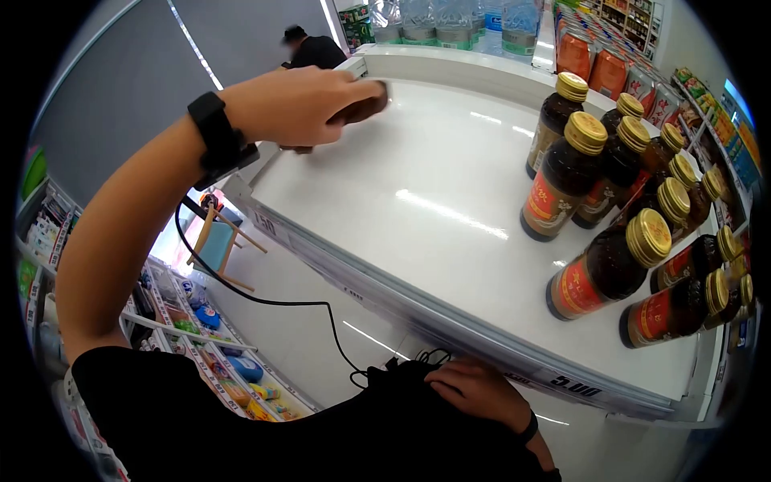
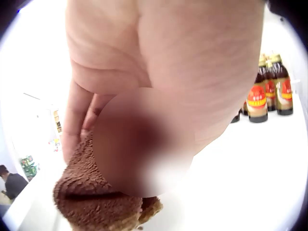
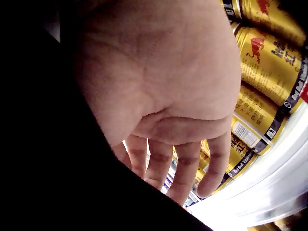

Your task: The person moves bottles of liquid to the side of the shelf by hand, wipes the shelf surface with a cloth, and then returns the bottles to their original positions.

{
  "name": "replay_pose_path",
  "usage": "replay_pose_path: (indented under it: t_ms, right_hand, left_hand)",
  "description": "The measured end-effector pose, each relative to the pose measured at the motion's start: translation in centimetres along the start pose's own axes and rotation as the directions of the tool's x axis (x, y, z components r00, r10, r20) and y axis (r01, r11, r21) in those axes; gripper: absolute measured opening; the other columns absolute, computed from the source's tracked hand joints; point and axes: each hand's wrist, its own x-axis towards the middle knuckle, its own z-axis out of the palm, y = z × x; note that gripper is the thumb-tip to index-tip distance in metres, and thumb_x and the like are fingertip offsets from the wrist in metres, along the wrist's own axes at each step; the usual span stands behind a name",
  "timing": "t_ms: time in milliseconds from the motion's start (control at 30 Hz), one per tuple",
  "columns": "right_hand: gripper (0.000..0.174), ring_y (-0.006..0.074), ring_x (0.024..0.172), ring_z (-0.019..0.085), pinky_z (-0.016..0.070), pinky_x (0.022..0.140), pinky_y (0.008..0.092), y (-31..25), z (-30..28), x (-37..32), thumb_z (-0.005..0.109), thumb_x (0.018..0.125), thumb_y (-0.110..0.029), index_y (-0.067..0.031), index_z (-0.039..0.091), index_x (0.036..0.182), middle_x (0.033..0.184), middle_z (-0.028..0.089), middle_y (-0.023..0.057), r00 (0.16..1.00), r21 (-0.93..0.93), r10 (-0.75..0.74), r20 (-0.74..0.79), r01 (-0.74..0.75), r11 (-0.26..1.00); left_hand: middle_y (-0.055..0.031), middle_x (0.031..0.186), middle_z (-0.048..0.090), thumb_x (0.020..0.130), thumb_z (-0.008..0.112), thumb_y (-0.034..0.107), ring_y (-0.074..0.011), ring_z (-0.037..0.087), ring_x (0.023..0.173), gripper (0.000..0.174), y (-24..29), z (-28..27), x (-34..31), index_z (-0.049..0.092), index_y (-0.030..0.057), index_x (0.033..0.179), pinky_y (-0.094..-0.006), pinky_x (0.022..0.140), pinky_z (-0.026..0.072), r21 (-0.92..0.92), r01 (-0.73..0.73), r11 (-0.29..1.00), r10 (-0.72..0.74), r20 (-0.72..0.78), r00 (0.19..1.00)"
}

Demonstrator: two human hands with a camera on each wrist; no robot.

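Note:
My left hand (image 1: pixel 293 104) reaches over the far left part of a white shelf (image 1: pixel 385 169) and grips a brown cloth (image 1: pixel 371 104). Up close in the left wrist view, the cloth (image 2: pixel 94 192) is bunched and fuzzy with a tan edge, and a blurred patch hides part of the grip. Low against the black shirt rests my right hand (image 1: pixel 478 390), holding nothing, its fingers (image 3: pixel 185 163) loosely bent in the right wrist view. Dark bottles (image 1: pixel 562 189) with gold caps and red labels stand on the shelf's right side.
Behind the shelf are water bottles (image 1: pixel 454 24) and rows of cans (image 1: pixel 610 72). Yellow cans (image 3: pixel 269 62) lie beside my right hand. A black cable (image 1: pixel 265 301) hangs below my left arm, near a chair (image 1: pixel 213 241). A person (image 1: pixel 315 52) is at the back.

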Motion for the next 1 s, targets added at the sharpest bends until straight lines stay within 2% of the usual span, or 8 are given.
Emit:
replay_pose_path:
  t_ms: [100,200,367,467,533,733,933,1000]
  right_hand:
    - [0.015,0.0251,0.086,0.065,0.0521,0.076,0.0352,-0.1,0.3,-0.3,0.062,0.091,-0.019,-0.0100,0.068,0.102,0.091,0.067,0.0065,1.000,0.005,-0.006,-0.030,0.006,1.000]
    - [0.015,0.0249,0.087,0.065,0.0526,0.076,0.0354,-0.2,0.0,-0.7,0.062,0.091,-0.019,-0.0100,0.068,0.102,0.092,0.068,0.0066,0.999,-0.005,0.032,-0.037,-0.032,0.999]
    - [0.015,0.0251,0.088,0.065,0.0528,0.077,0.0355,0.2,0.1,-1.1,0.062,0.091,-0.019,-0.0098,0.068,0.102,0.092,0.068,0.0067,0.997,0.016,0.066,-0.048,-0.065,0.998]
    - [0.016,0.0258,0.089,0.065,0.0525,0.079,0.0360,0.5,0.5,-1.0,0.062,0.091,-0.018,-0.0094,0.068,0.103,0.092,0.068,0.0069,0.997,0.015,0.059,-0.048,-0.059,0.998]
    - [0.016,0.0261,0.089,0.065,0.0523,0.079,0.0364,0.6,0.7,-1.0,0.062,0.091,-0.018,-0.0092,0.068,0.103,0.092,0.068,0.0070,0.997,0.018,0.052,-0.053,-0.051,0.999]
    - [0.015,0.0265,0.087,0.065,0.0512,0.079,0.0372,0.4,1.3,-1.1,0.063,0.090,-0.017,-0.0087,0.068,0.101,0.091,0.068,0.0077,0.997,0.023,0.050,-0.057,-0.048,0.999]
    - [0.014,0.0274,0.084,0.066,0.0512,0.078,0.0373,0.7,1.7,-1.2,0.065,0.088,-0.015,-0.0074,0.069,0.099,0.090,0.068,0.0087,0.993,-0.017,-0.005,-0.116,0.004,1.000]
    - [0.013,0.0263,0.085,0.064,0.0493,0.080,0.0371,0.1,1.6,-1.1,0.065,0.088,-0.016,-0.0100,0.068,0.099,0.089,0.067,0.0063,0.993,-0.027,0.025,-0.113,-0.028,0.999]
  left_hand:
    - [-0.0171,0.126,0.058,0.082,0.060,0.003,-0.0331,0.061,0.106,0.060,2.4,-0.8,1.5,0.044,0.0095,0.139,-0.0386,0.089,0.0523,-0.093,-0.119,0.988,0.124,0.040,0.992]
    - [-0.0198,0.120,0.059,0.083,0.052,-0.006,-0.0362,0.062,0.103,0.062,2.4,1.9,2.6,0.041,0.0120,0.142,-0.0415,0.092,0.0512,-0.060,-0.423,0.904,0.419,-0.073,0.905]
    - [-0.0176,0.133,0.051,0.088,0.051,-0.007,-0.0354,0.063,0.102,0.067,1.4,3.4,4.0,0.035,0.0214,0.146,-0.0395,0.087,0.0541,0.131,-0.334,0.933,0.336,0.011,0.942]
    - [-0.0166,0.139,0.046,0.085,0.060,-0.007,-0.0325,0.056,0.116,0.068,1.2,2.6,5.5,0.037,0.0168,0.145,-0.0365,0.098,0.0508,0.129,-0.215,0.968,0.193,0.166,0.967]
    - [-0.0178,0.140,0.044,0.085,0.059,-0.009,-0.0333,0.059,0.112,0.070,0.6,2.8,6.7,0.035,0.0163,0.146,-0.0365,0.096,0.0523,0.187,-0.166,0.968,0.129,0.195,0.972]
    - [-0.0173,0.142,0.042,0.086,0.047,-0.013,-0.0370,0.057,0.113,0.075,-4.0,5.6,9.8,0.024,0.0158,0.151,-0.0402,0.095,0.0499,0.299,-0.064,0.952,0.006,0.191,0.982]
    - [-0.0142,0.134,0.051,0.085,0.051,-0.012,-0.0333,0.059,0.112,0.070,-3.6,3.8,8.8,0.035,0.0178,0.147,-0.0365,0.090,0.0536,0.291,0.054,0.955,-0.117,0.203,0.972]
    - [-0.0158,0.130,0.054,0.085,0.053,-0.011,-0.0339,0.060,0.110,0.070,-5.5,3.8,7.8,0.037,0.0188,0.146,-0.0361,0.089,0.0546,0.184,-0.175,0.967,0.183,-0.026,0.983]
